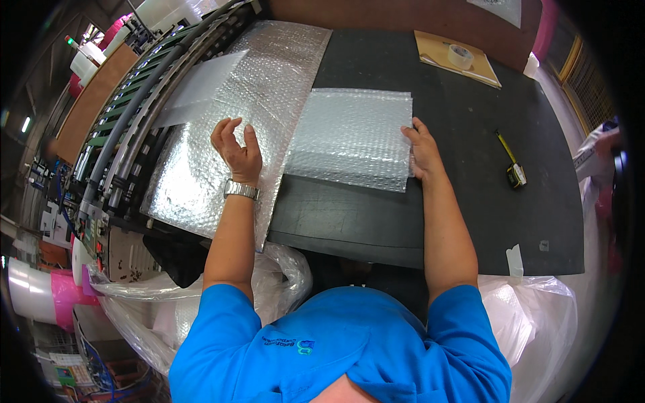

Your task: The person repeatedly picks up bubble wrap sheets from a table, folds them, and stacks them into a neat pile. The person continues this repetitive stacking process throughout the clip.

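Observation:
A clear bubble-wrap pouch point(349, 138) lies on the black tabletop, its left edge over the silvery bubble-wrap sheet. My right hand point(422, 149) grips the pouch's right edge, thumb on top and the other fingers partly hidden. Raised over the wide silvery bubble-wrap sheet point(181, 174), my left hand point(238, 151) has its fingers apart and curved, with nothing in it. A watch is on that wrist. Beyond the left hand, a translucent flat piece point(201, 87) rests partly on the silvery sheet, near the machine's rollers.
A roller machine point(127, 134) borders the table on the left. Far right lies a brown cardboard piece point(437, 50) with a tape roll point(460, 57) on it. A tape measure point(516, 176) sits to the right, partly extended. Clear plastic bags point(531, 309) hang at the near edge.

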`<state>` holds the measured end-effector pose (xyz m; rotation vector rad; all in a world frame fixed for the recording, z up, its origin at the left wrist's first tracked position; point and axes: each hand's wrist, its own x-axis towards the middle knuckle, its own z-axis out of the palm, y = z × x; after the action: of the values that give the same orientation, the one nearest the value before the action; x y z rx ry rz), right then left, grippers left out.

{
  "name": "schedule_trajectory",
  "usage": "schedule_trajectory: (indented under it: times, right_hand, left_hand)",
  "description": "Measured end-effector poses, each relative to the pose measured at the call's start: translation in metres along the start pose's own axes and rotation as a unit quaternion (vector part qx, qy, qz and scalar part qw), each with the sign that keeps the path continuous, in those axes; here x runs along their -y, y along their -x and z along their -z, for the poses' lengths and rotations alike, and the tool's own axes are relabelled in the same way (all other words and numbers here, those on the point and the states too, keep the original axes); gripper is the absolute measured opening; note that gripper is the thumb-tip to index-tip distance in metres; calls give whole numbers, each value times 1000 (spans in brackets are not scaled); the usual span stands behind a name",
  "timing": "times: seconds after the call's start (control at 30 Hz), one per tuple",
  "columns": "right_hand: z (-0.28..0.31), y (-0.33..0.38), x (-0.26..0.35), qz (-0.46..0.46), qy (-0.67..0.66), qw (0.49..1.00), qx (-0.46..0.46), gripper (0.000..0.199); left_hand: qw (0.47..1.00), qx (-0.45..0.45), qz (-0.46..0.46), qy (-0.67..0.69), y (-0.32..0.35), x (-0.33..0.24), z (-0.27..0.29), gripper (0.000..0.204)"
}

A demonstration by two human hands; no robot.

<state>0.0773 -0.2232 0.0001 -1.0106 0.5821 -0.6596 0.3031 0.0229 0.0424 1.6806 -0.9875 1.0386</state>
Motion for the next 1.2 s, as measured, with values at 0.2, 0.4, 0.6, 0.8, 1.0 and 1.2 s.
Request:
schedule_trajectory:
  times: [0.2, 0.4, 0.6, 0.8, 1.0, 1.2]
  right_hand:
    - [-1, 3, 2, -1, -22, 1000, 8, 71]
    - [-7, 5, 2, 1, -7, 1000, 2, 63]
    - [-4, 2, -2, 13, 19, 1000, -6, 56]
    - [-9, 5, -2, 72, 29, 997, 28, 61]
    - [-15, 13, 5, 86, -1, 995, 48, 62]
    - [-3, 6, 1, 45, -19, 996, 78, 75]
  left_hand:
    - [991, -31, -50, -122, -1, -1, 2, 35]
    - [836, 491, 65, -235, 24, 10, -18, 56]
    - [827, 539, -89, 134, 32, -53, -23, 45]
    - [956, 286, -50, 46, 37, -45, -29, 39]
    - [972, 188, 125, 69, 36, -5, -34, 52]
    - [922, 327, 159, 131, 48, 1, -41, 64]
